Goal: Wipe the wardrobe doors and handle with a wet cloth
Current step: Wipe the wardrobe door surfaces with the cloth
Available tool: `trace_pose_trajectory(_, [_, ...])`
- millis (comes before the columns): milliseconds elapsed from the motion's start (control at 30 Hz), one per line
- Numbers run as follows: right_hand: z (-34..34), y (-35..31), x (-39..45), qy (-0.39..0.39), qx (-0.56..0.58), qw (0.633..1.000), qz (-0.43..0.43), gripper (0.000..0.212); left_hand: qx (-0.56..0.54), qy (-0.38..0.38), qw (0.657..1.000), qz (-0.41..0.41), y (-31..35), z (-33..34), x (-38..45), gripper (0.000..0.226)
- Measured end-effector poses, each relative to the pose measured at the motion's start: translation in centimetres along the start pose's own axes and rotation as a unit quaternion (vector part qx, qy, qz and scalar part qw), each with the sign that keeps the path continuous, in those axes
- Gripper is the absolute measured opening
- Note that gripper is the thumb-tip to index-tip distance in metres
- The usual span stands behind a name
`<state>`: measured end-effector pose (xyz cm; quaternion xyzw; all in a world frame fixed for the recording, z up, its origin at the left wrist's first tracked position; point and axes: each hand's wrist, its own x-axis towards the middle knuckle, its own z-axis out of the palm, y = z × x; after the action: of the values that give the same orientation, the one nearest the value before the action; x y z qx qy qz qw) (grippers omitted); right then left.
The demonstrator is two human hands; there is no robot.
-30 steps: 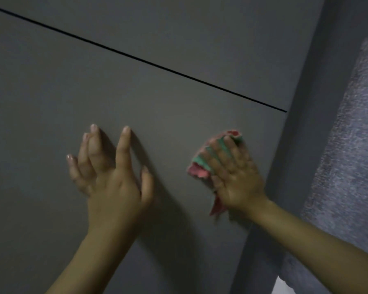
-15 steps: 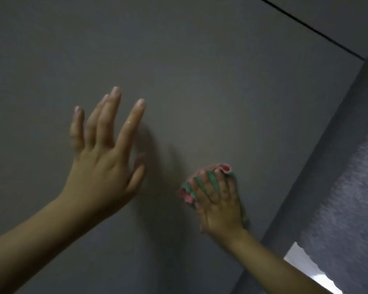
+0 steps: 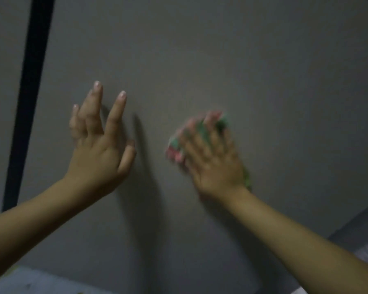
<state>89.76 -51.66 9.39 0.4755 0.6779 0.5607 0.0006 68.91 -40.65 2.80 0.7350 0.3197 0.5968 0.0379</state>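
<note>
A flat grey wardrobe door (image 3: 232, 66) fills most of the view. My right hand (image 3: 212, 160) presses a pink and green cloth (image 3: 175, 148) flat against the door, fingers spread over it; the hand and cloth are blurred by motion. The cloth shows at the fingertips and at the hand's lower right edge. My left hand (image 3: 100, 145) rests on the door to the left, fingers straight and spread, holding nothing. No handle is visible.
A dark vertical gap (image 3: 28, 98) runs down the far left, beside the door. A paler surface (image 3: 36, 281) shows below the door's lower edge at the bottom left. A lighter grey strip (image 3: 363, 228) lies at the lower right corner.
The view has swung left and down: the dark vertical gap has come into view and the right side panel has nearly left it. My right hand with the cloth has kept sliding across the door.
</note>
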Motion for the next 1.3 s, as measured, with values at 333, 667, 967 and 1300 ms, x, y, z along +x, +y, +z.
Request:
trace_pose_trajectory(333, [-1.3,2.3,7.2,0.048,-0.031,0.998,-0.008,0.048,-0.040,0.028,0.994,-0.101,-5.1,-3.1,-1.3,0.068])
trace_pose_trajectory(667, [2.2,-8.1,5.1,-0.087,-0.006,0.965,-0.247,0.050,-0.079,0.022,0.979,-0.185,-8.9,-3.5,-3.9,0.069])
trace_pose_trajectory(967, [1.2,-7.9,19.1,0.028,-0.017,0.993,-0.114,0.050,-0.089,0.008,0.958,-0.271,-14.6,-5.3,-6.9,0.069])
trace_pose_trajectory(1300, [3.9,-17.0,21.3,-0.066,-0.018,0.942,-0.330,0.056,-0.163,0.048,0.932,-0.319,-18.2,-5.3,-8.5,0.071])
